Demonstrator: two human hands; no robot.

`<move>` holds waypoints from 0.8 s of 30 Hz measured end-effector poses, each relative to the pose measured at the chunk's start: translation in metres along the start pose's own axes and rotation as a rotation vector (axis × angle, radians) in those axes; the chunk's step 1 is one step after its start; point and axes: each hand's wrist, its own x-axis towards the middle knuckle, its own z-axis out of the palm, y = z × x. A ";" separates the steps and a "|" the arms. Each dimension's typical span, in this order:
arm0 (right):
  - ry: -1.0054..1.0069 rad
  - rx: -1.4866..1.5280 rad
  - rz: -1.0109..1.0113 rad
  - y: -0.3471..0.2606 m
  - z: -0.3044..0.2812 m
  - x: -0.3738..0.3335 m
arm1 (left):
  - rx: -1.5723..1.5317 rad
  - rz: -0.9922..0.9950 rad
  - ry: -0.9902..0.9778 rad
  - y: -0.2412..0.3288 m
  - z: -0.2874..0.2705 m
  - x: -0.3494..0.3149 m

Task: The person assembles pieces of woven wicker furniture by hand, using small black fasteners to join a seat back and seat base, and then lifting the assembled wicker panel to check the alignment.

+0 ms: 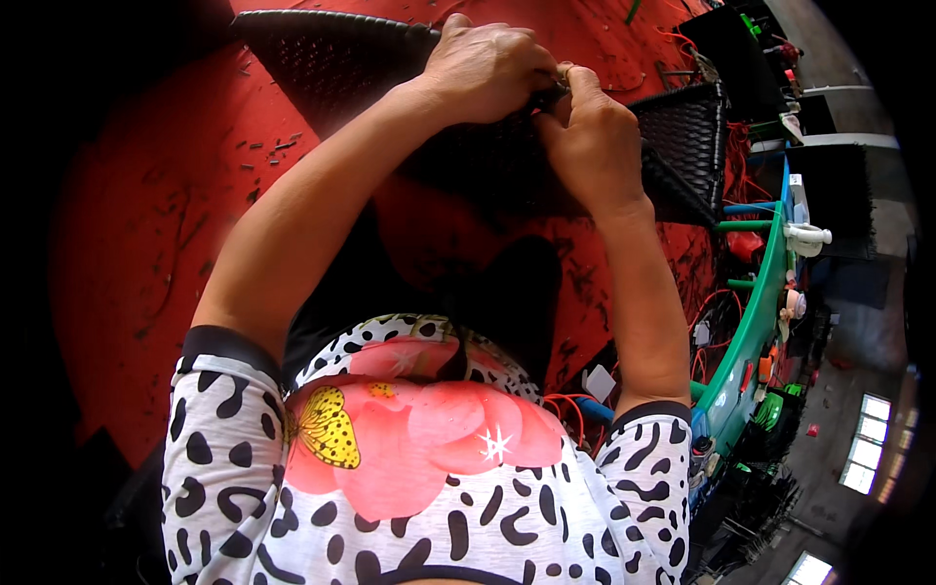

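Note:
A black woven wicker piece point(336, 63) stretches across the upper middle, with a narrower woven section point(687, 146) at its right end. My left hand point(487, 73) is closed at its upper edge, fingers curled down onto the dark weave. Close beside it, my right hand point(597, 141) pinches the weave between thumb and forefinger. The fingertips of both hands nearly meet at one spot on the edge. Whatever small strand or end lies between them is too dark to make out.
Red sheeting point(136, 224) covers the floor, scattered with short dark offcuts point(278, 146). To the right stands a green table edge point(751, 336) with a white cup-like object point(807, 237) on it. Red cables point(575, 414) and black strands point(751, 526) lie nearby.

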 end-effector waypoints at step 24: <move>-0.346 0.129 -0.078 0.038 -0.026 0.035 | -0.054 -0.076 -0.025 0.008 -0.006 -0.001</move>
